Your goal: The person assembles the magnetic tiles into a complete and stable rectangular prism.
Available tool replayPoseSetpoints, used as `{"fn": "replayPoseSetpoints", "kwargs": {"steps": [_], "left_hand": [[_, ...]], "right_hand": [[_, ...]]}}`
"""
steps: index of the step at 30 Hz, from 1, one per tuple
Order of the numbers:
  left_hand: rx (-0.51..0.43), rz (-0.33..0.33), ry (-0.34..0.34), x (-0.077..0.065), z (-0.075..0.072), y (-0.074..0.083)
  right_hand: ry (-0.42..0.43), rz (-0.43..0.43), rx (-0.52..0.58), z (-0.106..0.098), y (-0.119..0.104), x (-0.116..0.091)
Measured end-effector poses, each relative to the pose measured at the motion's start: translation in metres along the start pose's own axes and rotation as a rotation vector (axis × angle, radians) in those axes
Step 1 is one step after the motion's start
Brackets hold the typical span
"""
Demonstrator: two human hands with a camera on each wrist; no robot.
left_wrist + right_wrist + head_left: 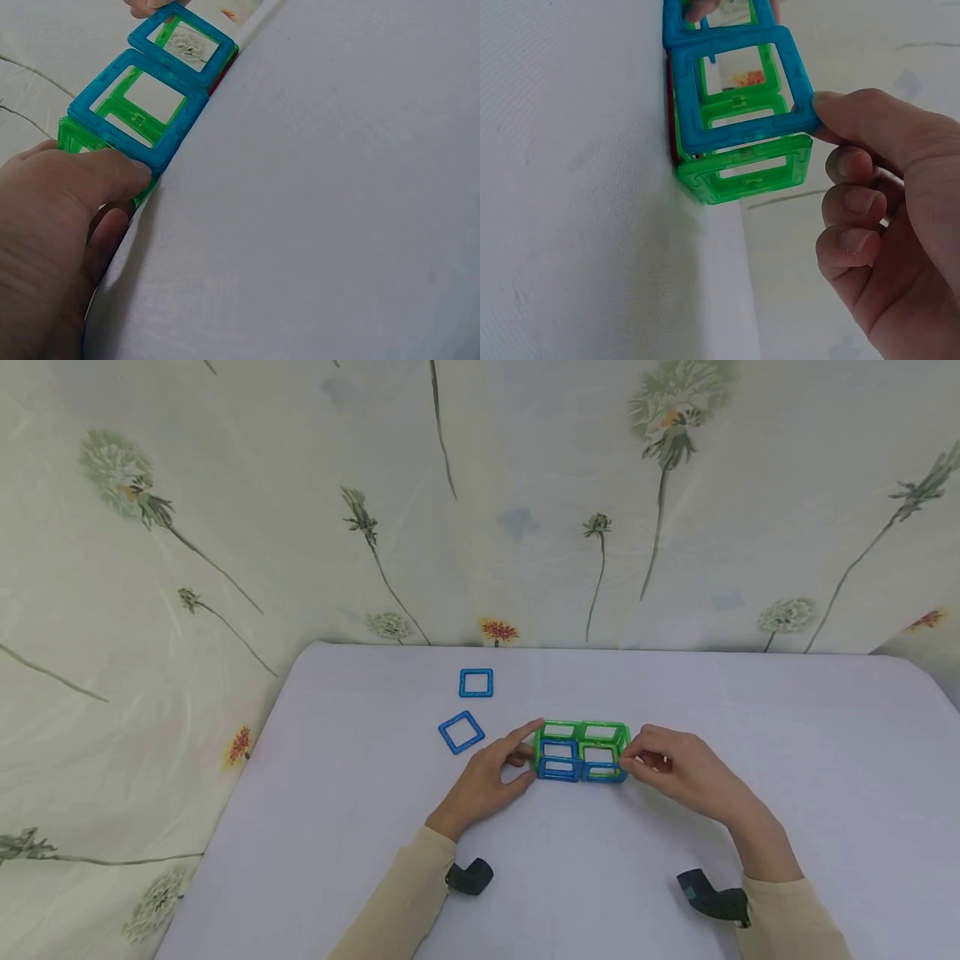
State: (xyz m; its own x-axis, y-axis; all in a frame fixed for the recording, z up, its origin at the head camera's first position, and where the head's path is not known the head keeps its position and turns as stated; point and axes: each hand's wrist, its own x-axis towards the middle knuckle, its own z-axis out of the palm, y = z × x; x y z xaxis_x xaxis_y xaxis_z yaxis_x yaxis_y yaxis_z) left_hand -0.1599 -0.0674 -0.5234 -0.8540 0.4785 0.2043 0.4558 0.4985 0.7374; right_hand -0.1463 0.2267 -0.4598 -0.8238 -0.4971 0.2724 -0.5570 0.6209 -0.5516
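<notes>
A box-shaped frame of green and blue magnetic square tiles (pixel 581 732) stands on the white table, two squares long. Its near side has blue squares. My left hand (pixel 487 781) holds the left end, its thumb on the corner of a blue square (pixel 94 94) and its fingers behind. At the other end, my right hand (pixel 686 772) pinches the corner of another blue square tile (pixel 802 82) between thumb and index finger. The remaining right fingers are curled beside a green end square (pixel 742 195). In the left wrist view, the right fingertips show at the far end.
Two loose blue square tiles lie flat left of the frame: a straight one (pixel 476 694) farther back and a turned one (pixel 469 745) nearer my left hand. A dark curved device is at each sleeve, left (pixel 471 877) and right (pixel 716 902). Flower-patterned cloth (pixel 525 568) hangs behind the table.
</notes>
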Motion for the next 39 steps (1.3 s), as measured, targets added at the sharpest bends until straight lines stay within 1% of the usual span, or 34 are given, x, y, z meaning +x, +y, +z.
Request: {"fn": "replayPoseSetpoints", "kwargs": {"steps": [10,17,22,24,28,31,35,39], "left_hand": [[0.007,-0.002,-0.002,0.0,0.0,0.0],[0.014,-0.006,0.0,0.0,0.0,-0.001],[0.014,-0.008,-0.001,0.0,-0.001,-0.001],[0.01,-0.006,-0.003,0.0,-0.001,-0.001],[0.001,0.0,-0.003,0.0,-0.001,-0.001],[-0.002,0.007,-0.002,0.0,-0.001,-0.001],[-0.007,0.024,-0.002,0.0,0.0,-0.003],[-0.011,0.036,-0.004,0.001,0.001,-0.004]], "right_hand": [[-0.006,0.0,-0.013,0.001,0.001,0.0],[-0.023,0.028,-0.008,0.002,0.0,0.001],[-0.03,0.064,-0.036,0.002,-0.002,0.002],[-0.022,0.063,-0.06,0.002,-0.003,0.002],[0.028,0.025,-0.092,0.009,-0.007,0.007],[0.067,-0.024,-0.103,0.019,-0.013,0.013],[0.104,-0.074,-0.149,0.034,-0.02,0.018],[0.139,-0.09,-0.179,0.041,-0.024,0.019]]}}
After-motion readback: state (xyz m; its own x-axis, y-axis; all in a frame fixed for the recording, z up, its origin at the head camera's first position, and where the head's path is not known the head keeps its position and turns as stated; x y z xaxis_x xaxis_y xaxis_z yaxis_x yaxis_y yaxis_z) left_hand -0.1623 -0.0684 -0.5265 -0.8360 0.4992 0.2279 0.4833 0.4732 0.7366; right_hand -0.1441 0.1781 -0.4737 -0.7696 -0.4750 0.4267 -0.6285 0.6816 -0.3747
